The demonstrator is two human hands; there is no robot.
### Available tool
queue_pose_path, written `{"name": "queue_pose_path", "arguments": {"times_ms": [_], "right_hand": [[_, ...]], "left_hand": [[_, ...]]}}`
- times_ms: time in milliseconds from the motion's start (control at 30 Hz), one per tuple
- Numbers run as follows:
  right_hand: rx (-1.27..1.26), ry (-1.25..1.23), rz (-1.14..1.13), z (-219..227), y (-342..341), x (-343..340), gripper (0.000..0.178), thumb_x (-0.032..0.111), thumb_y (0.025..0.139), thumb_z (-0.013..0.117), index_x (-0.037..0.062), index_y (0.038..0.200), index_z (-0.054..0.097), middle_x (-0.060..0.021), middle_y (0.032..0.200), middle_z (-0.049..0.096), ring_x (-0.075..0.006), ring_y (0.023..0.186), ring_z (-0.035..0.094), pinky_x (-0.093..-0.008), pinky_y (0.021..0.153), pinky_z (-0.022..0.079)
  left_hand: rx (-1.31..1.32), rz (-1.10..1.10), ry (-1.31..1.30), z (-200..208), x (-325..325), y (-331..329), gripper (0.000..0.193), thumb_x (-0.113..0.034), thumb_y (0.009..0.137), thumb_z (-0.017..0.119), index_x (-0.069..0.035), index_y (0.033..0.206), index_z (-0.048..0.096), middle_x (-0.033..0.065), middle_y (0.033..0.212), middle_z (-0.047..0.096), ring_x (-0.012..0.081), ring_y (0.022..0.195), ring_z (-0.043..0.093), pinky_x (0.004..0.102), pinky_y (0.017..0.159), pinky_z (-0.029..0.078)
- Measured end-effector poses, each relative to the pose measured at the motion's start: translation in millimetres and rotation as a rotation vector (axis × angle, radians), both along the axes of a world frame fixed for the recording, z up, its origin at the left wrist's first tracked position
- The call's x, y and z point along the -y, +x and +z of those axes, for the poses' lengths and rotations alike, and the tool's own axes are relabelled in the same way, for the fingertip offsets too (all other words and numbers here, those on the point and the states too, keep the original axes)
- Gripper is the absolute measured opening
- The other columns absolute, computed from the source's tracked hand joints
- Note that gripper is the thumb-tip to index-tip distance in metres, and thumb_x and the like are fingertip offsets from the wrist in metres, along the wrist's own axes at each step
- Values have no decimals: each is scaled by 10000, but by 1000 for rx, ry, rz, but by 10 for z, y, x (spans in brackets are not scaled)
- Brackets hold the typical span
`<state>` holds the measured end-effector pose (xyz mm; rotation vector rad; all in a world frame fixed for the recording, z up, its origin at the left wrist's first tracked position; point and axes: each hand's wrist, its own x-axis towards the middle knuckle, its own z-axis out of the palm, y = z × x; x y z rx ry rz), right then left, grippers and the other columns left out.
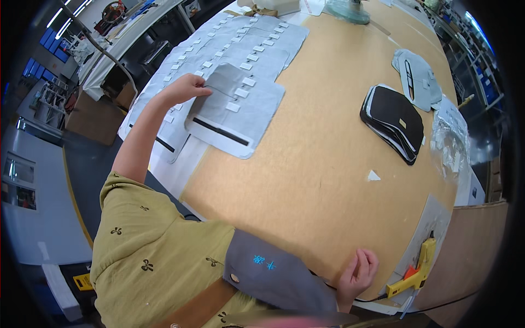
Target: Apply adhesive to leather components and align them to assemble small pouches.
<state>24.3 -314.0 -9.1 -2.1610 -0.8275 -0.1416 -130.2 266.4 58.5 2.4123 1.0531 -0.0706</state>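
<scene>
My left hand (188, 89) reaches forward, its thumb and fingers pinching the left edge of a light grey fabric panel (221, 113). That panel has rounded corners, a black strip along its near end and small white tabs. It partly covers other grey panels (188, 60) of the same sort, laid out in overlapping rows with white tabs. My right hand (358, 273) is at the near table edge, its fingers loosely curled with nothing visible in them. Nearest to it on the right lies a yellow glue gun (418, 269).
On the tan tabletop (295, 180) lie a stack of black pieces (392, 121), grey pieces with a slot (418, 79), a clear plastic bag (451, 136) and a white scrap (373, 175). The glue gun's cord runs along the near edge. A greenish round base (348, 12) stands at the far end.
</scene>
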Motion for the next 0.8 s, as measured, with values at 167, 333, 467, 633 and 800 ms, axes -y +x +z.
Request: {"name": "queue_pose_path", "arguments": {"times_ms": [167,333,467,633,800], "right_hand": [[-13,-32,-11,44,16,21,205,-52,865,617,-16,1060,671,-153,1063,589,-291,931,605,-359,796,515],[32,-104,-12,65,29,52,202,-18,829,661,4,1027,691,-148,1051,605,-294,932,605,-362,780,514],[115,-158,15,150,108,-43,192,2,804,687,24,995,698,-121,1022,627,-278,884,617,-360,742,511],[214,-94,163,436,340,-181,229,22,783,706,49,1010,694,-94,950,646,-262,778,624,-363,692,500],[463,-161,192,770,938,-645,251,54,780,718,61,1030,695,-94,921,637,-275,800,622,-359,700,495]], "left_hand": [[-69,156,-54,-111,-259,-173,319,-325,910,687,-29,811,623,-1,691,509,115,667,430,318,611,375],[-35,74,66,-184,-377,-149,308,-283,892,690,-4,779,623,21,679,524,123,672,452,330,624,394],[43,101,156,-314,-562,-436,259,-269,881,701,-15,904,652,53,710,596,137,663,494,343,625,419],[324,236,270,-172,-137,-66,257,-309,948,629,-85,1069,593,-35,671,463,80,616,434,286,553,340],[477,47,-816,-33,1220,657,214,-171,951,445,-132,1077,613,-91,621,345,15,486,259,203,427,201]]}}
